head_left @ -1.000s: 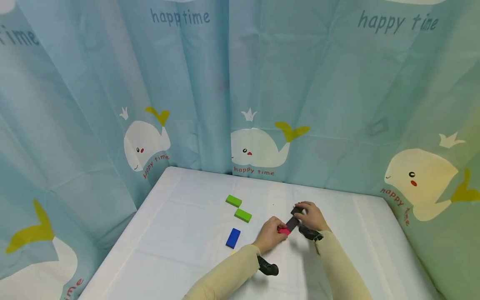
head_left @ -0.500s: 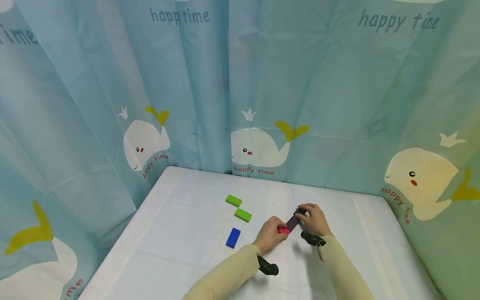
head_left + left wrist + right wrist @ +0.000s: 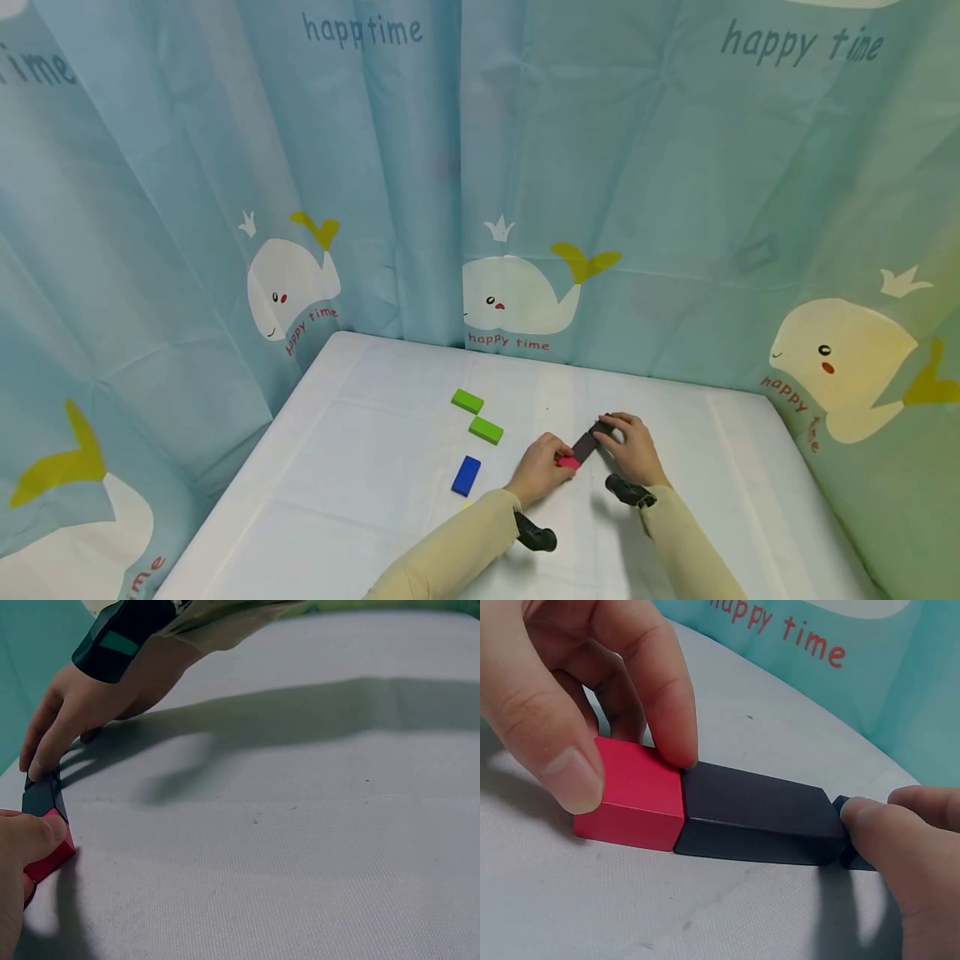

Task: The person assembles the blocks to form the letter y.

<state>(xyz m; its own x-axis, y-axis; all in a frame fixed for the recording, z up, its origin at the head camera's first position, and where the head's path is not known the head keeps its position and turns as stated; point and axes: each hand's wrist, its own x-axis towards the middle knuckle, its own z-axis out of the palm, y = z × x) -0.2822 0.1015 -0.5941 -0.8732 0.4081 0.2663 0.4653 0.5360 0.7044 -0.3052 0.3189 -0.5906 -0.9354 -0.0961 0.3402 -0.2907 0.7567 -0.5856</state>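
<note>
On the white table, a red block [image 3: 634,799] and a black block [image 3: 754,814] lie end to end, touching. My left hand [image 3: 540,471] holds the red block, thumb on the near side and fingers across its far side. A second black block [image 3: 602,427] continues the row at the far end, pinched between the thumb and fingers of my right hand [image 3: 636,450]. In the right wrist view my right hand [image 3: 915,862] covers most of that block. Its end sits right by the first black block, slightly askew; whether they touch I cannot tell.
Two green blocks [image 3: 486,430] lie left of the row, nearly corner to corner. A blue block [image 3: 466,476] is nearer, with a bit of yellow [image 3: 467,505] peeking out by the left sleeve. A whale-print curtain [image 3: 525,167] hangs behind the table [image 3: 375,400].
My right hand has shifted right and slightly nearer with the far black block, which now lies roughly in line with the other black block. My left hand and the red block have stayed put.
</note>
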